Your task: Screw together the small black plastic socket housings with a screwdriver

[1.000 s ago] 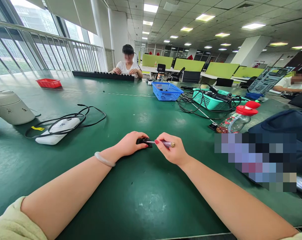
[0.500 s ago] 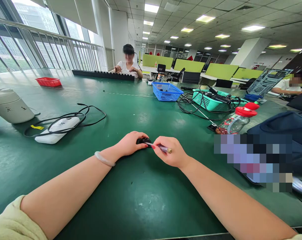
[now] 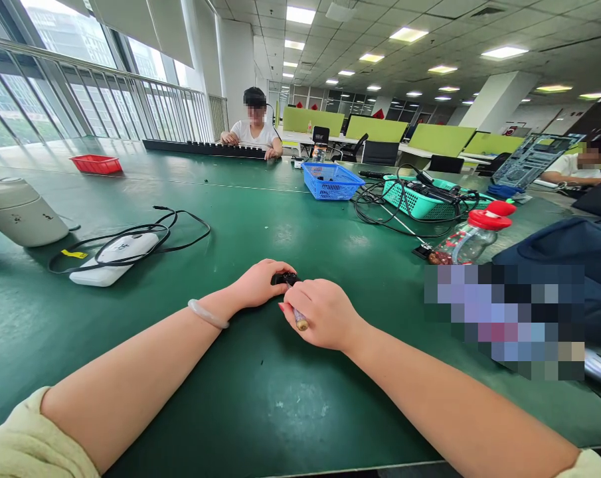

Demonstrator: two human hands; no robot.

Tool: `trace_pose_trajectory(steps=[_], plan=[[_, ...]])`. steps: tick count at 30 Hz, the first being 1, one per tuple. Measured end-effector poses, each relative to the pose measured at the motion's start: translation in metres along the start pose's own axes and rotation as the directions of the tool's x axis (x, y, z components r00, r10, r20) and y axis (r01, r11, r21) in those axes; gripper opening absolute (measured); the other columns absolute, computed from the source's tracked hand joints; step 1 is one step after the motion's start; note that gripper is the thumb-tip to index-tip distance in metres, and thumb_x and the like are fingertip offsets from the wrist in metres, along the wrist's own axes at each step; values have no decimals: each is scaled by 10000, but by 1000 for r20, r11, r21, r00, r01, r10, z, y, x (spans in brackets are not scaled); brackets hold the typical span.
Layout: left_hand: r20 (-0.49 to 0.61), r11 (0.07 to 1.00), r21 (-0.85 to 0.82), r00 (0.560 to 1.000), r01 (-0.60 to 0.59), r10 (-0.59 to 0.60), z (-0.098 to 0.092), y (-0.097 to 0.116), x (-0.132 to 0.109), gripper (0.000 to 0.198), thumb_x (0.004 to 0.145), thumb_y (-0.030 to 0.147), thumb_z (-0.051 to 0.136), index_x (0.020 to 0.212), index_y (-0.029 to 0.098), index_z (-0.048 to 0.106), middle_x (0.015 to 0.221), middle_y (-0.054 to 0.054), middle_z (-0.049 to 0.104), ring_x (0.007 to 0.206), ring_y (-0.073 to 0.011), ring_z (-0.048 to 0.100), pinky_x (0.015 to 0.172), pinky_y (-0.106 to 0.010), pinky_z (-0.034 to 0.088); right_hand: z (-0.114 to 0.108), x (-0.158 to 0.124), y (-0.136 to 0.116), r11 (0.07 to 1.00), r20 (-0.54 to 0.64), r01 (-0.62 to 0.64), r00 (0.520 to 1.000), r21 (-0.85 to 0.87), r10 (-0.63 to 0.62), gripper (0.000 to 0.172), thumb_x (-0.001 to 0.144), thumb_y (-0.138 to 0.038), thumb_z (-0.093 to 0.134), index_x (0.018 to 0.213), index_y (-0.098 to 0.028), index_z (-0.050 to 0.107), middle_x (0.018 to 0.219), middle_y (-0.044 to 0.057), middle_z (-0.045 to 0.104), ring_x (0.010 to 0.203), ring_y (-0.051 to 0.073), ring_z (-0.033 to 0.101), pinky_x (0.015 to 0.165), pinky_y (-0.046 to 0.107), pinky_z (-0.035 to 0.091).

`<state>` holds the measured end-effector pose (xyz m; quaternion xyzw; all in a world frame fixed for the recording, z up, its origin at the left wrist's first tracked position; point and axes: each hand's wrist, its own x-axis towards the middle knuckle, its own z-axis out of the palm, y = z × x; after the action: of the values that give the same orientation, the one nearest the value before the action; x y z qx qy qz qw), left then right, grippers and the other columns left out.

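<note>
My left hand (image 3: 257,284) rests on the green table (image 3: 260,392) with its fingers closed over a small black part (image 3: 283,278). My right hand (image 3: 323,313) is closed round a small screwdriver (image 3: 299,317), whose clear handle with a brass end points back at me. The screwdriver's tip reaches toward the black part and is hidden behind my fingers. The two hands touch at the part. A pale bangle sits on my left wrist.
A white device with a coiled black cable (image 3: 118,250) lies at left, a pale kettle (image 3: 18,211) beyond it. A bottle with a red cap (image 3: 472,239), a blue basket (image 3: 333,180) and a teal basket of cables (image 3: 424,199) stand at right. Two people sit at the far side.
My right hand has swung the screwdriver round: its handle lay sideways to the right before and now points toward me. The hand moved closer to the left hand, which stayed put.
</note>
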<state>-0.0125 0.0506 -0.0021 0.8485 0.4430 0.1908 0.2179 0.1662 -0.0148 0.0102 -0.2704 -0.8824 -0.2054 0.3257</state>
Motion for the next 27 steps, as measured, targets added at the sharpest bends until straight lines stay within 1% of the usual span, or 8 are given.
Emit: trace_pose_trajectory(steps=[2, 4, 5, 7, 9, 12, 15, 27], plan=[[4, 1000, -8, 1000, 2, -2, -1, -1, 0, 325, 799, 316, 614, 1114, 250, 657, 1148, -30, 684, 1113, -234, 579, 1000, -370, 473, -4, 0, 6, 999, -45, -45, 998, -6, 45, 212, 900, -205, 454, 702, -191, 529, 630, 19, 572, 553, 137, 482, 544, 281, 305], [14, 1000, -25, 1000, 9, -9, -1, -2, 0, 331, 804, 370, 626, 1115, 260, 657, 1131, -31, 686, 1107, -238, 579, 987, -375, 477, -8, -2, 15, 977, -90, -179, 978, 115, 189, 200, 895, -199, 457, 704, -198, 519, 626, 8, 567, 546, 123, 483, 545, 262, 338], [18, 999, -33, 1000, 13, -13, -1, -2, 0, 336, 805, 389, 629, 1117, 267, 656, 1125, -30, 686, 1109, -239, 577, 984, -378, 476, -9, -4, 19, 940, -93, -247, 957, 235, 275, 208, 900, -204, 449, 700, -203, 505, 597, -10, 539, 522, 110, 465, 530, 248, 346], [28, 999, -42, 1000, 15, -14, -1, -2, 0, 343, 808, 408, 631, 1125, 278, 651, 1130, -27, 682, 1122, -241, 567, 984, -383, 472, -11, -7, 25, 817, -34, -366, 905, 447, 424, 247, 916, -236, 437, 674, -212, 476, 548, -37, 476, 472, 94, 409, 493, 231, 347], [31, 999, -41, 999, 12, -11, 0, -3, 0, 344, 809, 418, 630, 1124, 283, 649, 1137, -26, 678, 1124, -242, 564, 976, -382, 472, -11, -10, 28, 712, 21, -416, 870, 565, 492, 269, 919, -264, 430, 656, -215, 462, 541, -41, 453, 466, 92, 393, 481, 229, 352], [33, 999, -40, 999, 8, -7, 1, -4, 0, 342, 810, 431, 628, 1118, 284, 650, 1130, -23, 680, 1115, -242, 566, 964, -380, 475, -8, -12, 28, 666, 65, -436, 861, 605, 505, 274, 908, -280, 433, 644, -213, 460, 541, -38, 450, 482, 97, 397, 489, 236, 357], [29, 999, -46, 1000, 2, -1, 1, -5, 1, 348, 810, 432, 628, 1121, 277, 650, 1126, -24, 683, 1122, -242, 563, 972, -378, 471, -7, -11, 26, 675, 84, -447, 863, 588, 498, 265, 900, -276, 444, 644, -211, 462, 533, -41, 447, 486, 98, 402, 496, 238, 355], [25, 999, -37, 1000, -4, 5, 2, -6, 1, 333, 816, 438, 626, 1118, 298, 644, 1126, -4, 683, 1116, -236, 566, 979, -386, 468, -7, -11, 27, 720, 61, -397, 894, 569, 444, 252, 904, -231, 440, 654, -209, 458, 551, -42, 456, 485, 89, 400, 495, 223, 346]])
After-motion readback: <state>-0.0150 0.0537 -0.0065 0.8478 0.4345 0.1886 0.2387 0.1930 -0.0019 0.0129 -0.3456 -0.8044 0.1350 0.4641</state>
